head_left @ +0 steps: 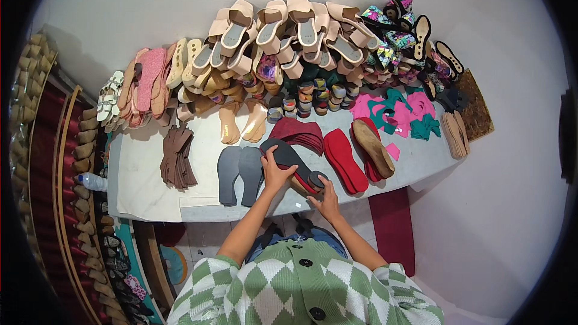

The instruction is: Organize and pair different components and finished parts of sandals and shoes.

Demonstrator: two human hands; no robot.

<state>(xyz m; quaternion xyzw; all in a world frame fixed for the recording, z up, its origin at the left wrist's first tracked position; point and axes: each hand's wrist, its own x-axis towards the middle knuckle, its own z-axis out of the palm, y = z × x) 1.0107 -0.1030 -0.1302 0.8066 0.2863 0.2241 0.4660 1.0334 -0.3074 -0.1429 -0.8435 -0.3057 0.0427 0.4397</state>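
My left hand [277, 171] is closed round the side of a shoe with a dark grey sole [288, 156] facing up and red material showing beneath it. The thumb lies on the sole. My right hand [328, 202] grips the heel end, its fingers at a small round dark heel piece [318, 179]. What lies under the shoe is mostly hidden. Two loose grey soles [239, 174] rest left of my left hand. On the right are red insoles [345, 162] and a red shoe upper on a tan shoe last [372, 147]. Behind the shoe lies a stack of maroon pieces [297, 133].
Beige heeled sandals [306, 24] are piled along the wall, with colourful ones [397, 39] to their right. Brown strips [178, 156] and beige insoles [253, 121] lie on the table [144, 180]. Pink and green scraps [402, 111] sit at right. Shelves of lasts [87, 150] stand left.
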